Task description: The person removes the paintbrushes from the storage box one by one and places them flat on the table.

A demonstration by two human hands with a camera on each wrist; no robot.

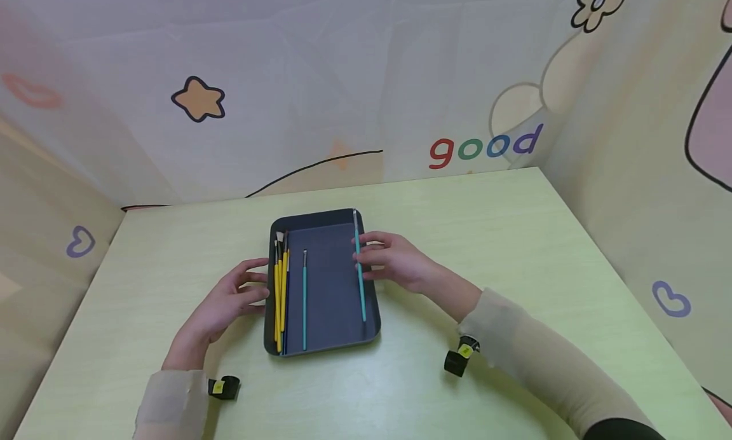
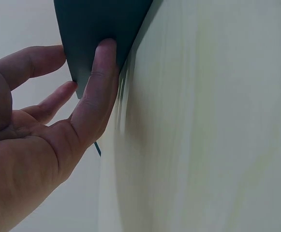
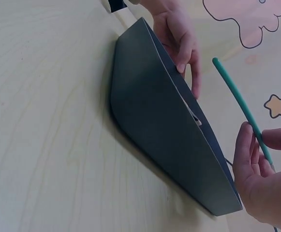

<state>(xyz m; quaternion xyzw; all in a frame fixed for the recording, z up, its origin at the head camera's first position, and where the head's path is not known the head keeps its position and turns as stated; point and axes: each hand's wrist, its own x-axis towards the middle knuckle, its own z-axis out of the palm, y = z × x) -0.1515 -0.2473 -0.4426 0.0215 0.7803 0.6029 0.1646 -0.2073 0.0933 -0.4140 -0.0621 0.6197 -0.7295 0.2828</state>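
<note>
Right sleeve (image 1: 543, 357): beige, cut off below. Right hand (image 1: 394, 259): thumb and fingertips pinching one turquoise brush (image 1: 362, 294), raised above the tray; fingertips cover part of its handle, and its metal end is hard to make out in the right wrist view. Dark tray (image 1: 317, 219): below and left of the pinch. Loose brush (image 1: 305, 300): turquoise, inside, left of the pinch. Yellow-handled brushes (image 1: 284, 294): farther left, overlapping, count unclear. Left hand (image 1: 234, 294): fingers apart, touching the tray's left side.
</note>
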